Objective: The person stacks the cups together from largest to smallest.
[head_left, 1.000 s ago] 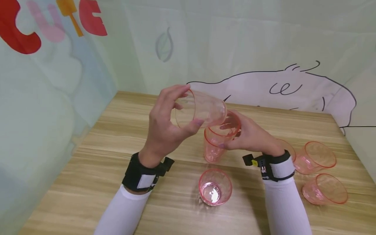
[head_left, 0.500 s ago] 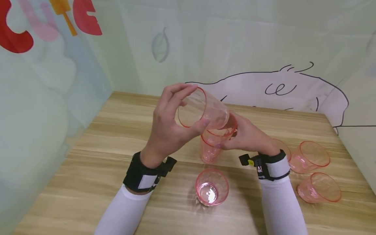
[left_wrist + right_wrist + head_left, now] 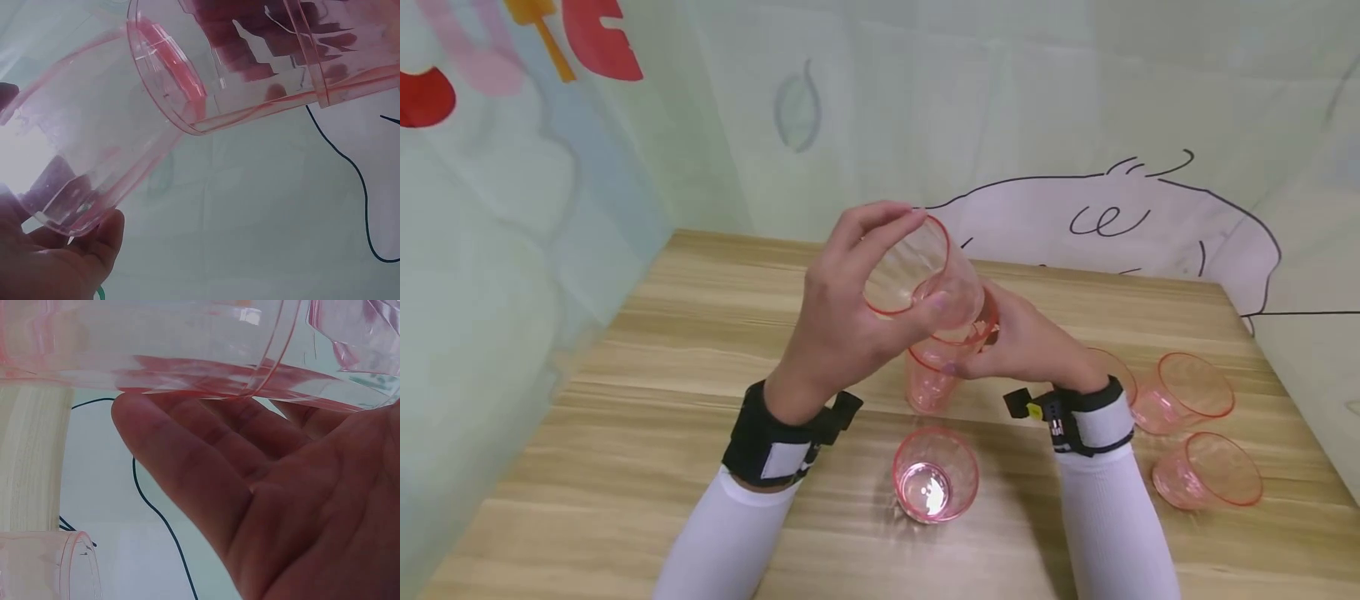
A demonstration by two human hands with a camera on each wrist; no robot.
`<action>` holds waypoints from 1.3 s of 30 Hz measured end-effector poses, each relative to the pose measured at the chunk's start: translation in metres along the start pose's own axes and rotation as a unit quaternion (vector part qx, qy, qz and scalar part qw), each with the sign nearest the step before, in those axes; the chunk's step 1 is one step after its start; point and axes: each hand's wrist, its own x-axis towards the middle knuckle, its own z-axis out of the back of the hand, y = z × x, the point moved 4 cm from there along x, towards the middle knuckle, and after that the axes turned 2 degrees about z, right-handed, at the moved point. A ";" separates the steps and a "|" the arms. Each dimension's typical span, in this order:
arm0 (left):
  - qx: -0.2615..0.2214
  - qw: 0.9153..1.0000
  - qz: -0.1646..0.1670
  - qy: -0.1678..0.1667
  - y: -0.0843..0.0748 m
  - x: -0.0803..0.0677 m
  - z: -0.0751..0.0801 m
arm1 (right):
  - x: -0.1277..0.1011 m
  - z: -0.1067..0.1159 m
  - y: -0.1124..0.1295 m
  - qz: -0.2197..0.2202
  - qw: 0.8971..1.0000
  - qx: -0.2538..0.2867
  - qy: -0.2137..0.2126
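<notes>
My left hand (image 3: 857, 308) grips a clear pink plastic cup (image 3: 958, 283) near its rim, fingers over the top and thumb underneath. The cup is tilted, its base at the mouth of a stack of nested pink cups (image 3: 931, 387). In the left wrist view, the base of the tilted cup (image 3: 94, 125) overlaps the open rim of the stack (image 3: 250, 106). My right hand (image 3: 1026, 337) holds this stack around its upper part, the fingers behind it. The right wrist view shows my right fingers (image 3: 181, 456) curled along the side of the nested cups (image 3: 206, 344).
One upright pink cup (image 3: 935, 475) stands on the wooden table (image 3: 625, 417) in front of the stack. To the right stand more pink cups, one behind my right wrist (image 3: 1116, 375), another (image 3: 1191, 392) beside it and a third (image 3: 1206, 471) nearer. A printed cloth (image 3: 1000, 100) hangs behind.
My left hand has moved right with its cup, tilting the base further into the mouth of the stack. My right hand keeps its hold. The view has shifted slightly right.
</notes>
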 end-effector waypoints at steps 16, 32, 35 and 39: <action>0.034 0.999 -0.032 0.020 0.000 0.002 -0.015 | -0.001 0.001 0.002 -0.007 0.999 -0.040 -0.017; 0.069 0.994 -0.034 0.074 0.007 -0.003 -0.035 | 0.000 -0.002 0.007 0.002 0.995 -0.096 -0.014; 0.081 0.993 -0.020 0.085 0.009 -0.005 -0.038 | 0.001 -0.004 0.008 0.016 0.996 -0.087 -0.009; 0.087 0.992 -0.003 0.094 0.010 -0.005 -0.040 | 0.001 -0.005 0.007 0.022 0.996 -0.081 -0.007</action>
